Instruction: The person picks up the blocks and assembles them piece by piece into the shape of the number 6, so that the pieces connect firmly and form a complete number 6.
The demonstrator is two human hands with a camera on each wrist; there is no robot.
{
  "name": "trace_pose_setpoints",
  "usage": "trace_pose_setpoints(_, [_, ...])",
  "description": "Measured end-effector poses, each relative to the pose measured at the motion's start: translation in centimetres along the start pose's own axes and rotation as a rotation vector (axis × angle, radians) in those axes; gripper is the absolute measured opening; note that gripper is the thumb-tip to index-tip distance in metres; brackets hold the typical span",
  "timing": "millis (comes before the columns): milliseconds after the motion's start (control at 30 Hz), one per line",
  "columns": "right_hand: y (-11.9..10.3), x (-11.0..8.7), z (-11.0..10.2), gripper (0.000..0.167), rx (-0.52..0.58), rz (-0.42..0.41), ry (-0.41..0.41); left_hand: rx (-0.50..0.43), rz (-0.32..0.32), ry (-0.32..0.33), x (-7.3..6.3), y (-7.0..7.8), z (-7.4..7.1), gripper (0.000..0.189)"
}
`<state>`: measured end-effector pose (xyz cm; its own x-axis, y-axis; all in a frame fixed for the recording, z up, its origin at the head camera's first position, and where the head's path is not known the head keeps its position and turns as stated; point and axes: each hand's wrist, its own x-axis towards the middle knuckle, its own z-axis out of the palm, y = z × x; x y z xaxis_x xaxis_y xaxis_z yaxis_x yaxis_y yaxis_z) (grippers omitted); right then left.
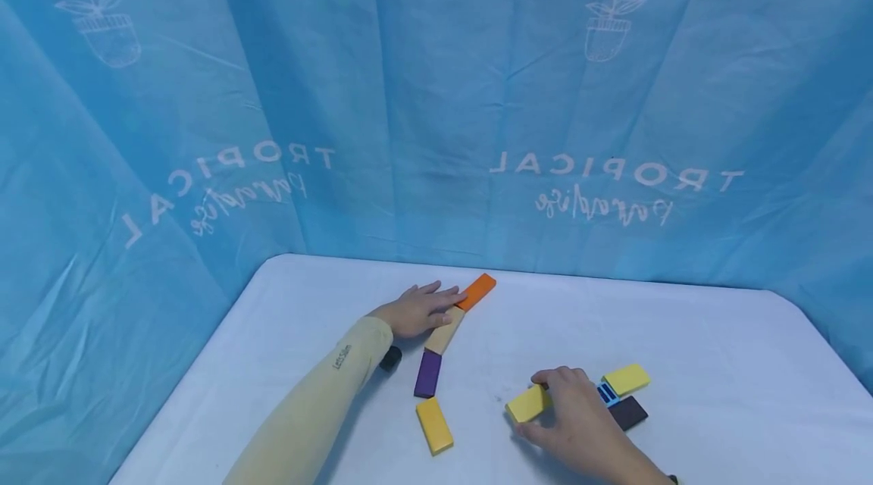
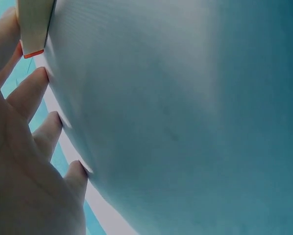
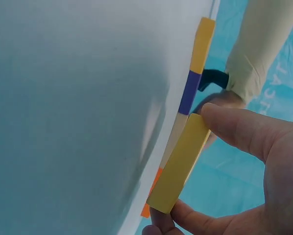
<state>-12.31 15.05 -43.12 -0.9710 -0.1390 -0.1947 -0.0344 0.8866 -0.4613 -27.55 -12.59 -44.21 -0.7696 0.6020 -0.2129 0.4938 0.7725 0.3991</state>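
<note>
My left hand (image 1: 414,312) lies at the far left of the table, fingers spread, fingertips at the orange block (image 1: 480,289) and thumb at the bare wood block (image 1: 445,330). In the left wrist view, its other fingertips rest on the table beside the wood block (image 2: 34,27). Below it, a purple block (image 1: 428,373) meets the wood block's near end, and a deeper yellow block (image 1: 434,426) lies just nearer. With thumb and fingers, my right hand (image 1: 578,424) pinches a pale yellow block (image 1: 527,404) by its two ends, as the right wrist view shows.
Right of my right hand lie another pale yellow block (image 1: 626,379), a black block (image 1: 629,413) and a blue piece with dark stripes (image 1: 608,393). A blue printed curtain (image 1: 443,129) hangs behind the white table (image 1: 716,348).
</note>
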Motion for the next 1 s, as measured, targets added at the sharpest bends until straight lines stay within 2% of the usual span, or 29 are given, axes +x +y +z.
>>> trace_pose_setpoints(633, [-1.9,-0.5,1.3,0.071,-0.038,-0.023,-0.089,0.01,0.015,-0.005,0.2,0.1,-0.1,0.054])
trace_pose_setpoints(1000, [-2.8,-0.7,2.0,0.07,-0.055,-0.082,-0.13,0.012,0.002,-0.005,0.3,-0.3,0.1,0.055])
